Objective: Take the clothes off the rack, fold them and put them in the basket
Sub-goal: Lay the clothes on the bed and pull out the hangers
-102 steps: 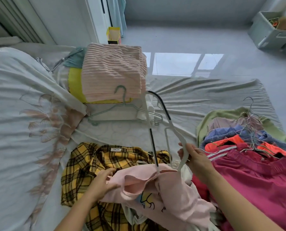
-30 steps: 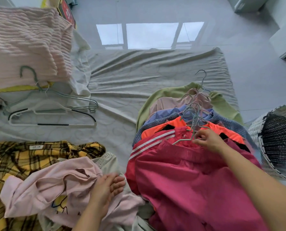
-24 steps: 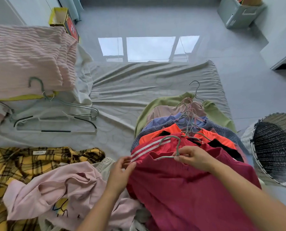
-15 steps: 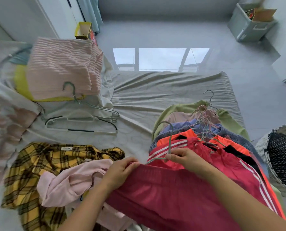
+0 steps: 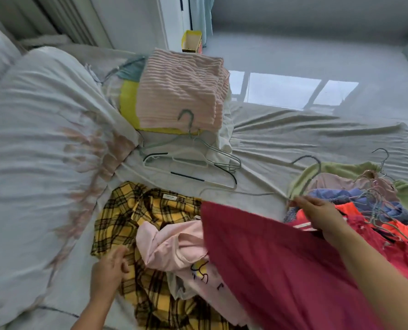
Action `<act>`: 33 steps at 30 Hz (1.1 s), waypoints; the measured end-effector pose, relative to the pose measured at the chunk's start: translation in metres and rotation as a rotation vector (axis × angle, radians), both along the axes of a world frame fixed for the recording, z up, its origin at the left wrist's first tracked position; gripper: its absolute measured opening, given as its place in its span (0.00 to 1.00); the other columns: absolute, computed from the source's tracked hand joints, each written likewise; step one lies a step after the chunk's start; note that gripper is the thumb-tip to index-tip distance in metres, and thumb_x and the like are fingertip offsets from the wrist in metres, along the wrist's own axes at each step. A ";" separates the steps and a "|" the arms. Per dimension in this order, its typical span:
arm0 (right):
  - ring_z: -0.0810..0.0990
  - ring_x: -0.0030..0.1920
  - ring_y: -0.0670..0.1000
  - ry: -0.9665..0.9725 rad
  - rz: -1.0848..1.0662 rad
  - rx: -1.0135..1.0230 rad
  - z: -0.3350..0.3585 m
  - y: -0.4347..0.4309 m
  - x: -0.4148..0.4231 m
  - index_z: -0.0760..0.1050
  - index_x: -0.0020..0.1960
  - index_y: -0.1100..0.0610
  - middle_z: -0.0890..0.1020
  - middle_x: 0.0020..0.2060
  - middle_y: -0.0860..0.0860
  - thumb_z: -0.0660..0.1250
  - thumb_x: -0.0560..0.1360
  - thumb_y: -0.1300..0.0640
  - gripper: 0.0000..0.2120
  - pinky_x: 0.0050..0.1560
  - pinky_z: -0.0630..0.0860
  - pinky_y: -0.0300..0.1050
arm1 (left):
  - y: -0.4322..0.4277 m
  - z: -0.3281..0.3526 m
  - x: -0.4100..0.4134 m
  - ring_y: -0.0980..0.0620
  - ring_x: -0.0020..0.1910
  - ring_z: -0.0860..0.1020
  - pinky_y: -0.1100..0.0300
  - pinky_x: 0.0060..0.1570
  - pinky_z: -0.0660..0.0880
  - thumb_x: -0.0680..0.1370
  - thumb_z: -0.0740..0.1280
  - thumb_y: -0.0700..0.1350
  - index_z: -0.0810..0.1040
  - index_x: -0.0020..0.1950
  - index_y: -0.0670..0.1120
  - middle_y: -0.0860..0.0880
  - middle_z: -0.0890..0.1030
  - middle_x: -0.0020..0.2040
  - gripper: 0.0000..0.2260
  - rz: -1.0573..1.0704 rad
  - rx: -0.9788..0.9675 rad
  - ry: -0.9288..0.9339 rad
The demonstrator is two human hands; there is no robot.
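nearest, the left hand [image 5: 110, 270] rests with loosely curled fingers on the yellow plaid shirt [image 5: 136, 225] (holding nothing). right of that shirt, the right hand [image 5: 322, 215] grips a grey hanger [image 5: 305, 172] above the crimson garment [image 5: 281, 270]. beyond the shirt, empty hangers [image 5: 198, 163] lie on the bed [image 5: 293, 134].

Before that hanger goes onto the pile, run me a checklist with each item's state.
1. Right hand grips the wire hanger: ok.
2. Hanger clear of the red garment: cannot tell; the frame is blurred and the cloth's edge lies just under the wire.
3. Empty hangers lie in view on the sheet ahead: ok.
4. Left hand free: cannot tell; it is over the yellow plaid shirt, grip unclear.
5. Basket in view: not ok, out of frame.
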State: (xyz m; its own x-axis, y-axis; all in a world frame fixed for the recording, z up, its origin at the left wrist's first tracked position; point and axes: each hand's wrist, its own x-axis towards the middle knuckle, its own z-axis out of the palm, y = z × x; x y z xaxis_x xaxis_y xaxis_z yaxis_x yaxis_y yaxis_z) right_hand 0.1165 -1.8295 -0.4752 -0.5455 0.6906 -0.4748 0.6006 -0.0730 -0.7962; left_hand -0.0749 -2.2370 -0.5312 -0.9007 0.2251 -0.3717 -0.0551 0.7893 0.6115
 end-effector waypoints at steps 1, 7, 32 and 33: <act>0.76 0.35 0.44 0.010 -0.063 0.058 0.000 0.011 0.000 0.80 0.40 0.57 0.83 0.33 0.50 0.64 0.77 0.55 0.11 0.33 0.68 0.35 | -0.014 0.001 -0.011 0.51 0.25 0.76 0.60 0.28 0.71 0.81 0.59 0.44 0.80 0.45 0.44 0.47 0.79 0.27 0.11 0.022 -0.054 -0.014; 0.73 0.35 0.47 -0.143 0.304 0.127 -0.012 -0.024 -0.030 0.81 0.40 0.58 0.79 0.32 0.52 0.68 0.75 0.57 0.07 0.34 0.66 0.34 | 0.078 0.002 -0.027 0.50 0.45 0.77 0.53 0.47 0.75 0.82 0.55 0.49 0.72 0.64 0.49 0.45 0.79 0.53 0.13 -0.322 0.016 -0.199; 0.77 0.36 0.55 -0.424 0.062 0.381 0.002 -0.015 0.024 0.77 0.33 0.55 0.79 0.29 0.51 0.63 0.76 0.56 0.13 0.42 0.72 0.50 | 0.175 -0.050 0.017 0.57 0.24 0.78 0.64 0.27 0.77 0.75 0.63 0.30 0.76 0.45 0.37 0.45 0.79 0.30 0.04 -0.013 0.381 -0.664; 0.77 0.36 0.56 -0.424 0.012 0.370 0.001 -0.010 0.026 0.76 0.32 0.57 0.79 0.29 0.52 0.63 0.75 0.57 0.13 0.40 0.73 0.49 | 0.174 -0.050 0.016 0.56 0.25 0.79 0.63 0.28 0.77 0.76 0.63 0.30 0.76 0.43 0.39 0.45 0.80 0.28 0.06 -0.004 0.370 -0.665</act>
State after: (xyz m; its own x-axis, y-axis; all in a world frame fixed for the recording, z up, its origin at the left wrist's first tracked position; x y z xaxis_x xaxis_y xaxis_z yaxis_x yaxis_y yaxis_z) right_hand 0.1424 -1.8391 -0.4743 -0.3688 0.8476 -0.3814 0.8726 0.1744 -0.4563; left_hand -0.0586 -2.0633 -0.5811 -0.5120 0.4434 -0.7357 -0.5021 0.5404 0.6751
